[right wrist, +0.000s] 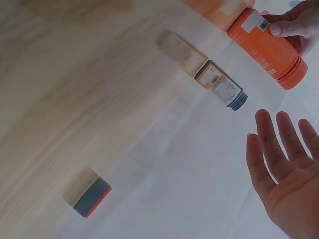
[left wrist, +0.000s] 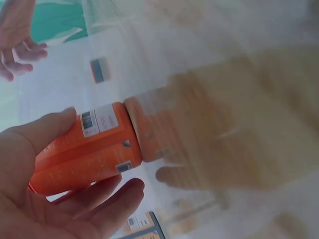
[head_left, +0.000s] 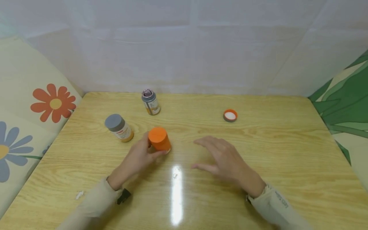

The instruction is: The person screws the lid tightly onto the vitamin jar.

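Note:
An orange bottle with an orange lid stands upright on the table. My left hand grips it from the left side, thumb at the front and fingers behind; the left wrist view shows the thumb on the orange bottle beside a white label. To its right my right hand is held above the table, fingers spread and touching nothing. In the right wrist view the right hand has its palm visible, apart from the orange bottle.
A grey-lidded bottle stands left of the orange one. Behind is a smaller lidless bottle. An upturned grey and orange cap lies at the back right. Small white scraps lie near the left sleeve. A white cloth hangs behind the table.

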`<action>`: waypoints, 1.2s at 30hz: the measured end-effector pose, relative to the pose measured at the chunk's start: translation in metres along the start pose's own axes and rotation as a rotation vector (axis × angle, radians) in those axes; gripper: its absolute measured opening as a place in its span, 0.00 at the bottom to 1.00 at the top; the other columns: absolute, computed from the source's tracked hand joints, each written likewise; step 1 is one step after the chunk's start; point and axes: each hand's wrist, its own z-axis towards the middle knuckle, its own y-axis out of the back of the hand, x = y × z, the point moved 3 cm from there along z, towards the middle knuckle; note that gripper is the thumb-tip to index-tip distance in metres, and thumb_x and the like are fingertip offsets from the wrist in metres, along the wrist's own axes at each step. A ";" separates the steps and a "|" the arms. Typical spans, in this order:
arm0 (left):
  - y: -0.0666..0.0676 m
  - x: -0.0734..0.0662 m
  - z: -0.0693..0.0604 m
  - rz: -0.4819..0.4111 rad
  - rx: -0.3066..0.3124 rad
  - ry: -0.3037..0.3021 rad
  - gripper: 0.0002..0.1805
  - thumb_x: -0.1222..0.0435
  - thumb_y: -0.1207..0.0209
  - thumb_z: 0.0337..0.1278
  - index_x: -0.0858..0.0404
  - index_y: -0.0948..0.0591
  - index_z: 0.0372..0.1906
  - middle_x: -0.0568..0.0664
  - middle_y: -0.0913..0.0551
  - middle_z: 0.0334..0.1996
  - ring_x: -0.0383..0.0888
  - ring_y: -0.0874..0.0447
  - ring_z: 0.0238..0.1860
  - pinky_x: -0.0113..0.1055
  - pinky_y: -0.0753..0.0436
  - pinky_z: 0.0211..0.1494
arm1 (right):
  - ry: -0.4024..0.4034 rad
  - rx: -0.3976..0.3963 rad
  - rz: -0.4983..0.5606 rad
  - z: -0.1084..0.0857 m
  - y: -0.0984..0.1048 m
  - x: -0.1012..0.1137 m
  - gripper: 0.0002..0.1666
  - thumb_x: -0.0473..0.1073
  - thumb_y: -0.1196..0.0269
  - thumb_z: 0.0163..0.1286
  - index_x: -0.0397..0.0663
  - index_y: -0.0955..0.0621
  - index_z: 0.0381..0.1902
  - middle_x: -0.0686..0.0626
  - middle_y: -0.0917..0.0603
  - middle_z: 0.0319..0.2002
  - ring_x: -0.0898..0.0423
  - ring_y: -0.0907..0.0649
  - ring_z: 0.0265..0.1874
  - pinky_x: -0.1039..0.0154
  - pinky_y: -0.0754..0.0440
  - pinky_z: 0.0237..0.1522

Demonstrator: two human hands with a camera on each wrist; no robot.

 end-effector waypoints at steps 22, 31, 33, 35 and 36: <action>0.026 0.018 0.012 0.460 -0.132 0.087 0.35 0.43 0.49 0.70 0.58 0.33 0.08 0.45 0.36 0.07 0.42 0.36 0.11 0.31 0.41 0.12 | -0.117 0.017 -0.021 0.002 0.010 -0.034 0.36 0.63 0.31 0.60 0.46 0.21 0.58 0.49 0.15 0.52 0.52 0.15 0.44 0.54 0.15 0.44; 0.030 0.021 0.018 0.484 -0.173 0.076 0.32 0.52 0.57 0.76 0.61 0.31 0.11 0.52 0.30 0.10 0.49 0.31 0.14 0.38 0.33 0.12 | -0.115 -0.020 -0.059 0.002 0.017 -0.044 0.36 0.62 0.30 0.59 0.44 0.21 0.57 0.48 0.14 0.49 0.51 0.15 0.43 0.53 0.15 0.43; 0.031 0.023 0.020 0.483 -0.163 0.102 0.32 0.53 0.59 0.76 0.61 0.31 0.11 0.54 0.29 0.11 0.50 0.29 0.15 0.40 0.31 0.13 | -0.140 -0.012 -0.058 0.002 0.018 -0.047 0.36 0.60 0.29 0.59 0.44 0.21 0.58 0.47 0.15 0.50 0.50 0.15 0.44 0.52 0.15 0.44; 0.034 0.025 0.022 0.481 -0.149 0.130 0.32 0.53 0.61 0.76 0.61 0.31 0.12 0.55 0.28 0.13 0.52 0.27 0.16 0.41 0.30 0.14 | -0.176 0.001 -0.056 0.001 0.020 -0.050 0.36 0.58 0.29 0.59 0.45 0.22 0.60 0.46 0.15 0.52 0.50 0.15 0.45 0.50 0.15 0.46; 0.035 0.026 0.023 0.478 -0.141 0.146 0.32 0.53 0.62 0.77 0.62 0.31 0.12 0.56 0.27 0.14 0.52 0.27 0.17 0.42 0.29 0.14 | -0.194 0.007 -0.053 0.001 0.021 -0.052 0.36 0.57 0.29 0.59 0.45 0.22 0.60 0.46 0.15 0.52 0.49 0.15 0.46 0.49 0.15 0.47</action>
